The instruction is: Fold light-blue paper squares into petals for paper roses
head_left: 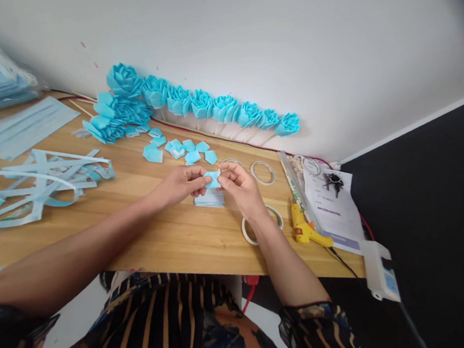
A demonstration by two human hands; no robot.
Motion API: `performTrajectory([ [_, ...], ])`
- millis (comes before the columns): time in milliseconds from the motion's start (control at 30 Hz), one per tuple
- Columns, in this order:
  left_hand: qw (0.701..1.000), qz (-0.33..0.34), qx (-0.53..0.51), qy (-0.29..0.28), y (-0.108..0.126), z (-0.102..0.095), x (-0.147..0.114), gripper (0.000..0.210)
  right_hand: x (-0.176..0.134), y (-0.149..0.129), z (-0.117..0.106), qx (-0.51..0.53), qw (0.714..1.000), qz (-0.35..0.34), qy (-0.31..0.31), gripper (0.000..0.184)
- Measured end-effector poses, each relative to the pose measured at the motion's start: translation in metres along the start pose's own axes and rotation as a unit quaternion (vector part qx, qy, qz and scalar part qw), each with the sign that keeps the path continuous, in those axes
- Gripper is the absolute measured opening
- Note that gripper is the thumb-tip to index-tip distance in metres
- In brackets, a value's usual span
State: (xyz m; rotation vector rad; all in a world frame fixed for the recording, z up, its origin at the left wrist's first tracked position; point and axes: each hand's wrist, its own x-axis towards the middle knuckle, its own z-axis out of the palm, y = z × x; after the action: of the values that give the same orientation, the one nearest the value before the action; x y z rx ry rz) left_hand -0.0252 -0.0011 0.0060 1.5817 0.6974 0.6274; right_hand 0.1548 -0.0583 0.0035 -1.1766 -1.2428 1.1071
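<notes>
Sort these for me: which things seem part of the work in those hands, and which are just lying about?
Likely part of the work:
blue piece, pinched by left hand and right hand
loose blue pieces
blue flowers
perhaps the yellow glue gun, untouched

Probably just lying about:
keys
printed paper

Small blue piece (213,180), both sides pinched

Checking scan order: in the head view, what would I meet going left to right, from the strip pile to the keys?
Strip pile → left hand → held blue piece → right hand → yellow glue gun → keys.
</notes>
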Motion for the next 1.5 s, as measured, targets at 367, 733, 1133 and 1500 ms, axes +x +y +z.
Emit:
performTrajectory([
  [367, 1.000, 0.006, -0.006, -0.030, -0.0011, 0.0001, 0.0007, 0.029, 0.0015, 0.0021, 0.0006, 0.040, 0.999, 0.018, -0.009, 0.031],
  [733, 1.000, -0.011, 0.001, 0.002, -0.0028, 0.0016, 0.0021, 0.021, -0.0016, 0.0039, 0.0027, -0.040, 0.998, -0.027, 0.033, 0.023],
  [1133, 1.000, -0.006, -0.013, 0.025, -0.0019, -0.0006, 0.0010, 0.036, -0.0048, 0.0002, 0.0049, -0.106, 0.992, -0.057, 0.043, 0.022],
  [1500, 0.997, -0.047, -0.041, 0.043, -0.0036, 0.0025, 0.0042, 0.021, -0.0041, 0.0035, 0.0043, -0.123, 0.990, -0.059, 0.037, 0.020],
])
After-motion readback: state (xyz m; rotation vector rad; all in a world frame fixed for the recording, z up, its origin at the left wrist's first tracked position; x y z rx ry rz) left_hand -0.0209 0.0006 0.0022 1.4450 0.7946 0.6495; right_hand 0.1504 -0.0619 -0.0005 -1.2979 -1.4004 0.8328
